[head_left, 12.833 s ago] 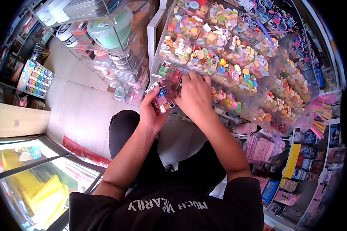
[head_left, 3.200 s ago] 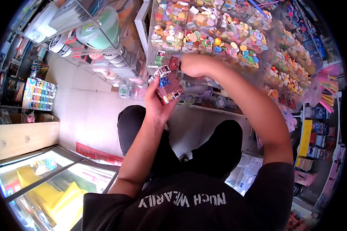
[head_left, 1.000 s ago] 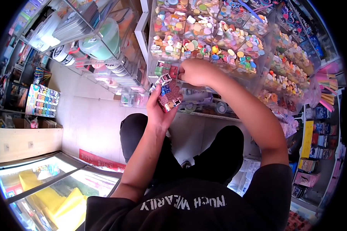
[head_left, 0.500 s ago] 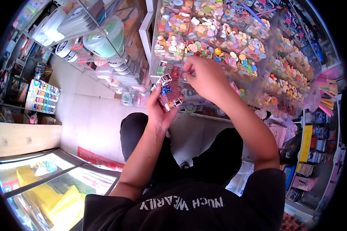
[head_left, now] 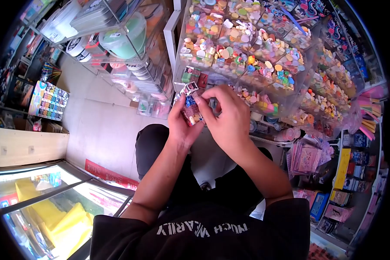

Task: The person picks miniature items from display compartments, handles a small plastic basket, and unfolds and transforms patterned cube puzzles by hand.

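My left hand (head_left: 181, 126) is closed round a small stack of printed packs (head_left: 192, 114), reddish-brown and glittery with a blue patch. A little white-edged piece (head_left: 190, 88) with a dark picture stands up at its far end. Over the stack, my right hand (head_left: 228, 116) bends in from the right, its thumb and fingers drawn together at the blue patch. Whatever lies between those fingertips is hidden. Just beyond the hands, a green pack (head_left: 190, 74) and a red pack (head_left: 203, 80) lie in a clear compartment.
Clear divided bins (head_left: 242, 71) full of small colourful charms rise ahead and to the right. A wire rack (head_left: 130, 54) with tubs stands at the left. Behind it, pale floor (head_left: 102, 117) leads to a glass showcase (head_left: 52, 208). Pink packets (head_left: 307, 156) hang at the right.
My right hand has come back from the bins toward me and down onto the packs in my left hand. The left hand keeps its hold; the view has shifted slightly.
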